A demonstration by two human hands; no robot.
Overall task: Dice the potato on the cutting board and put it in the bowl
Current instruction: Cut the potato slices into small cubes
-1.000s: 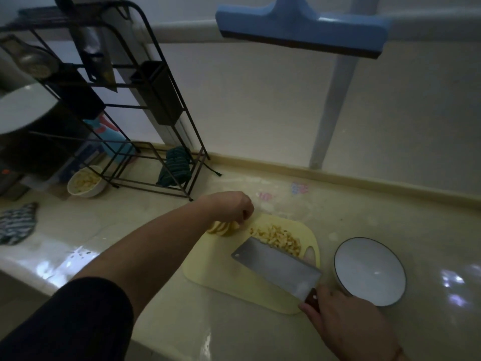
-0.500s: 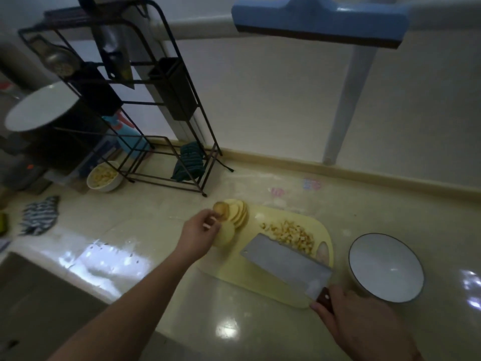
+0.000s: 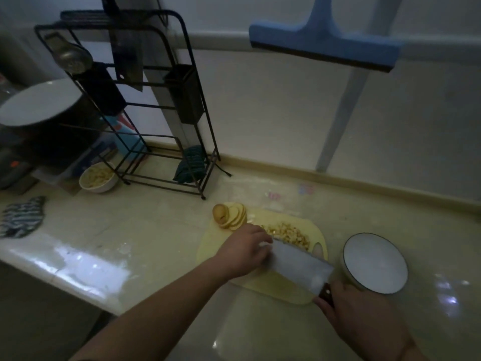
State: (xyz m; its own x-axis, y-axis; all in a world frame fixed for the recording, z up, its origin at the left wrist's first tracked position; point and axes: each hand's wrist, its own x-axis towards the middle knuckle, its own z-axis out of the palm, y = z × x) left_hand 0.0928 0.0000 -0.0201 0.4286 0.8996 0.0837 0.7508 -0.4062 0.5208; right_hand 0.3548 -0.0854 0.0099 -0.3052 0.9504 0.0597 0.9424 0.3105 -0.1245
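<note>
Pale yellow cutting board (image 3: 263, 281) lies on the glossy surface (image 3: 145, 238) near its back edge. The right hand (image 3: 356, 312) grips the cleaver (image 3: 299, 267) by its wooden handle, blade over the board. The left hand (image 3: 244, 250) rests curled at the blade's tip; what it holds cannot be told. Potato slices (image 3: 230, 216) lean at the board's far left corner, diced potato (image 3: 287, 234) along its far side. The white bowl (image 3: 374, 263) sits just right of the board.

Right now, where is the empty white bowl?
In the head view the white bowl sits on the counter at the right, just beside the right edge of the yellow cutting board, near the right hand.
</note>
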